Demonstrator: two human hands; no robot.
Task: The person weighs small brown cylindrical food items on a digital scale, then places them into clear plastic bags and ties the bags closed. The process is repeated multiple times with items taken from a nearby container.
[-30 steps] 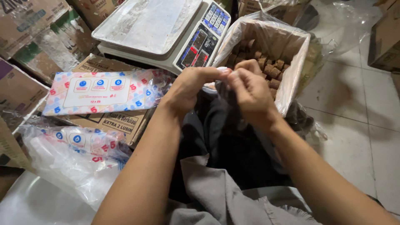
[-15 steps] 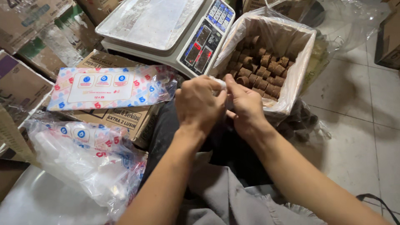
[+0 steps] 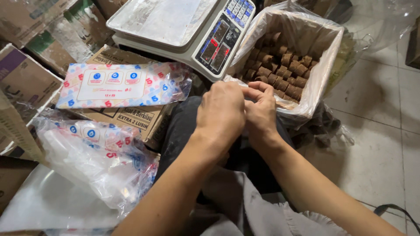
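The left hand [image 3: 221,114] and the right hand [image 3: 261,111] are meeting fingertip to fingertip over the person's dark-trousered lap; both grips are curling together, though whether anything is pinched between them cannot be told. Just beyond the knuckles, a plastic-lined cardboard box of brown cylindrical pieces [image 3: 284,65] is standing on the floor. A grey digital weighing scale [image 3: 183,30] is sitting beside it, near a flat printed packet of plastic bags [image 3: 118,85].
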